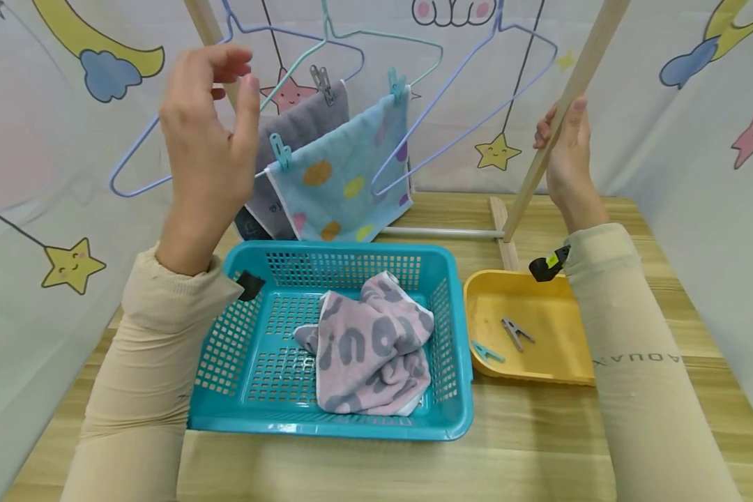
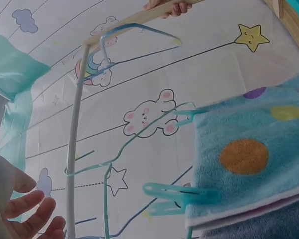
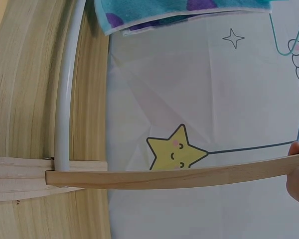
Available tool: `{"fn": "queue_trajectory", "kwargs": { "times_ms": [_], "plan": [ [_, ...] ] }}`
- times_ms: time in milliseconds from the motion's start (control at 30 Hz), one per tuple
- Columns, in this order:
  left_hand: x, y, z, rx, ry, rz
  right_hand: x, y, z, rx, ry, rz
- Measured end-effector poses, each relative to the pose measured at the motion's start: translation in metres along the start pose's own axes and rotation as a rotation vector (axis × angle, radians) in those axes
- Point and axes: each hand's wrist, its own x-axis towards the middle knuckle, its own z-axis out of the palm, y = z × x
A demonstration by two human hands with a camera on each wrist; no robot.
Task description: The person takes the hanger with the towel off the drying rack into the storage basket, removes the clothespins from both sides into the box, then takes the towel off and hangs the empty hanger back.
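In the head view my left hand (image 1: 207, 139) is raised at the left, fingers loosely bent and holding nothing, close to the hangers. My right hand (image 1: 567, 153) grips the wooden post (image 1: 542, 146) of a drying rack. Between the hands hangs a blue towel with coloured dots (image 1: 351, 167), fastened by two teal clothespins (image 1: 280, 151) to a green hanger (image 1: 389, 33). Behind it a grey towel (image 1: 307, 118) hangs with a grey clothespin (image 1: 322, 84). A bare purple-blue hanger (image 1: 464, 125) is nearer the right hand. The left wrist view shows the left fingers (image 2: 32, 214) apart from the white rod (image 2: 74, 139).
A teal basket (image 1: 326, 427) on the wooden table (image 1: 514, 446) contains a crumpled pink and grey towel (image 1: 376, 348). Right of it, a yellow tray (image 1: 558, 307) holds a grey clothespin (image 1: 516, 335) and a teal one. The rack's lower bar (image 1: 442, 232) runs behind the basket.
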Motion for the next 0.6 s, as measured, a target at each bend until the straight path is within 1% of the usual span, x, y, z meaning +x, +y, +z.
{"fn": "queue_trajectory", "kwargs": {
  "times_ms": [133,200,433,600],
  "plan": [
    [-0.003,-0.007,-0.001,0.012,-0.011,-0.119,0.000,0.000,0.000,0.003,-0.004,0.002],
    [-0.005,-0.011,-0.002,0.027,-0.031,-0.162,0.000,0.000,0.000,0.007,-0.002,0.000],
    [-0.014,-0.026,-0.003,0.100,-0.138,-0.253,-0.001,-0.002,0.000,-0.003,-0.005,0.013],
    [-0.021,-0.036,-0.004,0.104,-0.224,-0.331,-0.001,-0.001,0.001,0.014,-0.010,-0.005]
  ]
}}
